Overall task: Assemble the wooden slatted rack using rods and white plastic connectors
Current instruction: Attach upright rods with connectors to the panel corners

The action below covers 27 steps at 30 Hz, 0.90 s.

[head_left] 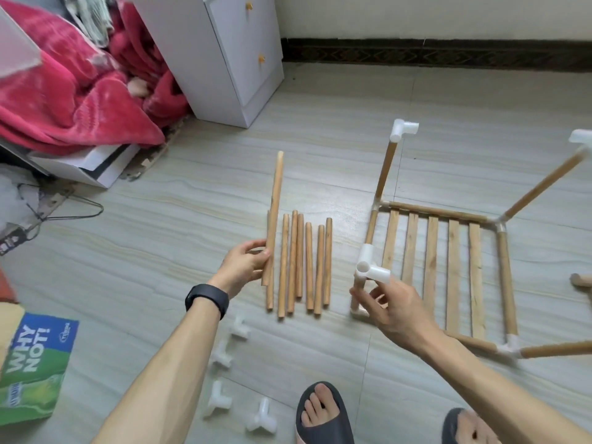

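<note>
At far left lies a green and blue box [32,363]. The big white letters on it read "WHY NOT!", and the small logo beside them is too fine for me to read. Above it is a red blanket [64,91], and a white cabinet [237,59] stands further back.

Loose connectors [221,402] lie on the floor by my left forearm. My left hand [245,264] pinches the long rod [275,219] near its lower end, thumb on one side and fingers on the other, so that it rises clear above the rods [301,264] lying in a row just to its right.

My right hand [394,312] is closed round the near corner post [357,293], just under the connector [371,269] that caps it. The forefinger touches the underside of that connector's side arm. The rack [503,283] lies on the floor to the right, with its slats [432,270] already framed. Two far posts also wear white caps.

I take the step in hand to be seating the long rod in an open socket of that connector. To do it well, I would:

- Keep the post clamped so the corner cannot rock.
- Shift my left grip toward the middle of the rod for control.
- Bring the rod's end square to the socket mouth, not at a slant.
- Push straight in with a slight twist until it bottoms out.
- Brace with the right hand against the push, or the joint below may work loose.
</note>
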{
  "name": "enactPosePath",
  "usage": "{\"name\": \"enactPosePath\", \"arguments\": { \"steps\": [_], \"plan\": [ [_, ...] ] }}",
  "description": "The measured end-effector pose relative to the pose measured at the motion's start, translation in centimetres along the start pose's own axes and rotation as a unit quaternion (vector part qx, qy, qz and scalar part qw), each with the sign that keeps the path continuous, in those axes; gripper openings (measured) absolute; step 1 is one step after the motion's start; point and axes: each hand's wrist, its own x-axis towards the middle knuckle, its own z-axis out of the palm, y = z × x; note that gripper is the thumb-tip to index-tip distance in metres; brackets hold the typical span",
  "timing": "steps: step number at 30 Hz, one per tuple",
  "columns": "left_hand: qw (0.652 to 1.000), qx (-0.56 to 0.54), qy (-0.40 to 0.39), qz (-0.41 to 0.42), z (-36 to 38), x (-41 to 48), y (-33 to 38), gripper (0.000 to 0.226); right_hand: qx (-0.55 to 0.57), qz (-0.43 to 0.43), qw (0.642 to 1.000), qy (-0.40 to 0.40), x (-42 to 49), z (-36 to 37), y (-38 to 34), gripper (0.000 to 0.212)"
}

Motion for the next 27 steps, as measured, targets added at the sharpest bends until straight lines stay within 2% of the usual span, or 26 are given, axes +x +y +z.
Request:
{"name": "enactPosePath", "arguments": {
  "steps": [2, 5, 6, 8, 10, 12, 13, 15, 17, 19, 22, 24, 27],
  "plan": [
    [0.998, 0.028, -0.052, 0.038, 1.2, -3.0, 3.4, 0.029, 0.005, 0.016, 1.000, 0.004, -1.1, -1.9, -0.4, 0.030],
    [0.975, 0.157, -0.081, 0.136, 3.8, -7.6, 7.8, 0.029, 0.132, 0.081, 0.986, 0.060, -3.2, -5.7, -2.5, 0.056],
    [0.956, 0.211, -0.090, 0.183, 4.8, -9.1, 9.0, 0.028, 0.211, 0.111, 0.968, 0.078, -3.9, -7.2, -3.5, 0.066],
    [0.901, 0.324, -0.105, 0.269, 6.9, -11.6, 10.7, 0.025, 0.395, 0.154, 0.901, 0.087, -4.6, -9.7, -5.3, 0.076],
    [0.853, 0.391, -0.129, 0.320, 9.5, -13.5, 11.3, 0.022, 0.517, 0.161, 0.837, 0.087, -5.6, -11.8, -6.7, 0.058],
    [0.838, 0.404, -0.146, 0.337, 11.9, -14.6, 11.0, 0.019, 0.563, 0.181, 0.797, 0.123, -6.7, -13.2, -7.3, 0.030],
    [0.846, 0.386, -0.139, 0.341, 12.9, -14.7, 10.5, 0.018, 0.570, 0.198, 0.783, 0.152, -7.5, -13.5, -7.2, 0.023],
    [0.895, 0.301, -0.091, 0.318, 14.3, -14.0, 9.4, 0.024, 0.571, 0.231, 0.760, 0.207, -9.0, -13.8, -6.4, 0.022],
    [0.943, 0.213, -0.037, 0.254, 15.2, -12.8, 8.1, 0.036, 0.572, 0.258, 0.741, 0.240, -10.5, -14.0, -5.2, 0.019],
    [0.968, 0.172, -0.023, 0.183, 15.9, -11.4, 6.7, 0.047, 0.570, 0.273, 0.732, 0.255, -11.6, -14.0, -4.1, 0.019],
    [0.975, 0.171, -0.038, 0.135, 16.9, -9.6, 5.1, 0.045, 0.570, 0.277, 0.731, 0.252, -12.0, -13.8, -3.1, 0.022],
    [0.972, 0.185, -0.036, 0.137, 17.5, -8.8, 4.6, 0.038, 0.581, 0.274, 0.723, 0.253, -11.8, -13.6, -2.8, 0.021],
    [0.958, 0.248, -0.005, 0.146, 17.8, -7.6, 3.8, 0.045, 0.600, 0.271, 0.708, 0.255, -11.4, -13.4, -2.4, 0.019]
  ]
}}
